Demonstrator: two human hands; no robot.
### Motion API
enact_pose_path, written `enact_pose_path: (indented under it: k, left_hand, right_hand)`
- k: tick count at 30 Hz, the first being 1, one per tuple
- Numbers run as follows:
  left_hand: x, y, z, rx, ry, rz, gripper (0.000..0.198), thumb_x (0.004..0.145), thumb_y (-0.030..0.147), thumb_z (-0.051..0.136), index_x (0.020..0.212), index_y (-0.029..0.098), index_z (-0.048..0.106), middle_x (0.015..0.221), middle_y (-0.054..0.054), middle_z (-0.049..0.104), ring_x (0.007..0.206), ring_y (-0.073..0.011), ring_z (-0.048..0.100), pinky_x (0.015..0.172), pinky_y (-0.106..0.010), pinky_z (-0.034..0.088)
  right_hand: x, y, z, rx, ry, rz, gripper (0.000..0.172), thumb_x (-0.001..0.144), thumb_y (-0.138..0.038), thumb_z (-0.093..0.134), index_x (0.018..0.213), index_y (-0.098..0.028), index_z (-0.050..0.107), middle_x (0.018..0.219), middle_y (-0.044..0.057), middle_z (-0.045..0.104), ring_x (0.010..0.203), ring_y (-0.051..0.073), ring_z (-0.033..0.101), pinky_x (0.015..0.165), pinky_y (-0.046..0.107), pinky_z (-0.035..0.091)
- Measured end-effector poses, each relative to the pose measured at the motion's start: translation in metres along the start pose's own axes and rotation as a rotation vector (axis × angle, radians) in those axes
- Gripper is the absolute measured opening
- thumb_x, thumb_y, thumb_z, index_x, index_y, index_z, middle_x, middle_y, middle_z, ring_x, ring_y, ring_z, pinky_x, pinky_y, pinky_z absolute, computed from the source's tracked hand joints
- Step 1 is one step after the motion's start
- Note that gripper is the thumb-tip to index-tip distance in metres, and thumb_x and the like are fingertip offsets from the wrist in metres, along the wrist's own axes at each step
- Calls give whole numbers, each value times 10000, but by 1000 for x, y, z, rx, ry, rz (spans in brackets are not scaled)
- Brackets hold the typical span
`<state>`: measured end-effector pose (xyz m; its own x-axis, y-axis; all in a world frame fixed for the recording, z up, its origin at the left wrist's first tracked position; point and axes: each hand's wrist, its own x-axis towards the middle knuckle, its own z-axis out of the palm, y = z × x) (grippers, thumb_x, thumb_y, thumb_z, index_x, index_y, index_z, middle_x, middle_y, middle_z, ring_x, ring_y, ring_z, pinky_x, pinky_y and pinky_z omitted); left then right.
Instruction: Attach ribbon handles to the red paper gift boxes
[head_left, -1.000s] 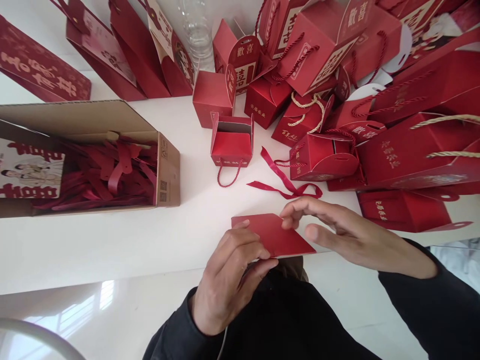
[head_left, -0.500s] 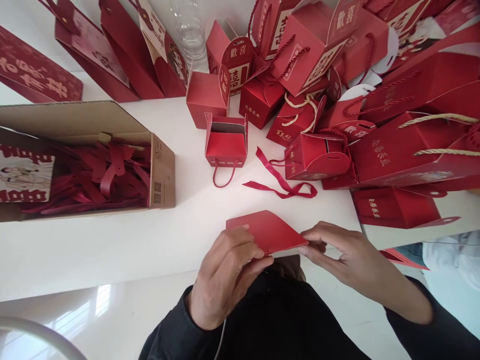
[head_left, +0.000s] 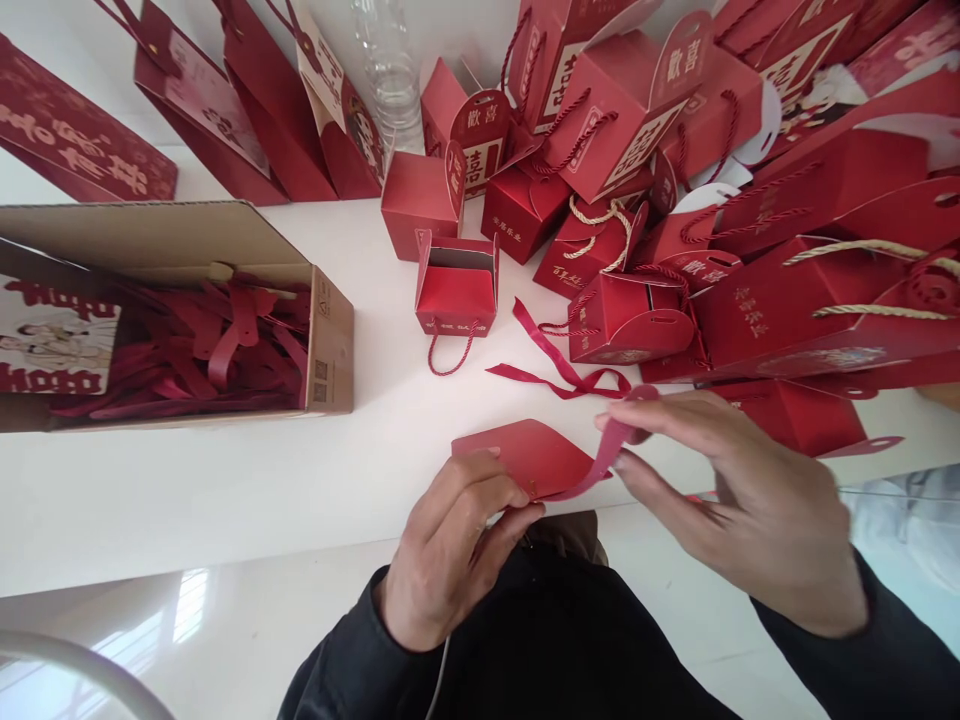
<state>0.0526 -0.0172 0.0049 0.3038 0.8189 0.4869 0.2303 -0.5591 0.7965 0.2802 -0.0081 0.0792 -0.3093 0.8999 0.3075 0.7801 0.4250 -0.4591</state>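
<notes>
My left hand [head_left: 465, 530] is closed on the lower left edge of a flat-sided red gift box [head_left: 529, 450], tilted at the table's front edge. A dark red strap [head_left: 609, 455] rises in a curve from the box's near edge. Its upper end is pinched between the thumb and fingers of my right hand [head_left: 720, 480]. How the strap's lower end meets the box is hidden by my left fingers. Beyond the box lies a loose red ribbon [head_left: 562, 370]. A small open red box [head_left: 456, 290] with a cord handle stands further back.
To the left, a cardboard carton [head_left: 330, 340] holds many dark red straps. Several red gift boxes [head_left: 630, 320] with rope handles crowd the right and back. Tall red bags [head_left: 202, 110] and a clear plastic bottle [head_left: 390, 80] stand behind on the white table [head_left: 225, 500].
My right hand has moved up and right off the box corner, drawing the strap's end up into view. My left hand keeps its grip on the box, which stays almost in place.
</notes>
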Motion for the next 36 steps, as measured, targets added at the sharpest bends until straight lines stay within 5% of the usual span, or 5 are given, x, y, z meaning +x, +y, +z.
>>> enact_pose_path:
  k: [3,10,20,27,36]
  left_hand:
    - [-1,0,0,2,5,-4,219,906,42,710,1078,141,618,965,-77,692,1037,-192,697,963,-342,626]
    - [1,0,2,-21,43,3,198,930,86,700,1096,157,618,980,-82,696,946,-175,708,847,-287,628]
    - [1,-2,5,-60,77,-1,192,931,138,724,1091,147,619,939,-78,696,909,-168,697,782,-267,621]
    - [1,-1,5,-76,89,-21,168,932,139,718,1070,142,622,936,-78,701,885,-160,689,773,-258,621]
    - [-2,-2,6,-83,106,-35,185,921,137,726,1080,145,631,944,-73,707,886,-160,692,774,-254,623]
  right_hand:
    - [10,3,11,-26,-36,-140,450,989,-61,602,1386,-269,553,1160,64,712,1066,240,692,986,406,571]
    - [25,7,9,-66,-222,-334,431,1029,-59,536,1451,-147,537,1191,124,645,1147,239,630,1038,402,534]
    - [29,8,3,130,-414,-295,750,1028,-72,464,1677,-275,147,1467,62,621,1298,239,638,1087,394,576]
    - [26,7,-4,76,-549,-387,663,1056,-202,476,1666,-156,220,1455,135,601,1364,270,554,1126,420,538]
    - [19,9,1,108,-548,-324,613,1100,-399,457,1655,-220,267,1320,129,608,1196,239,597,1008,375,558]
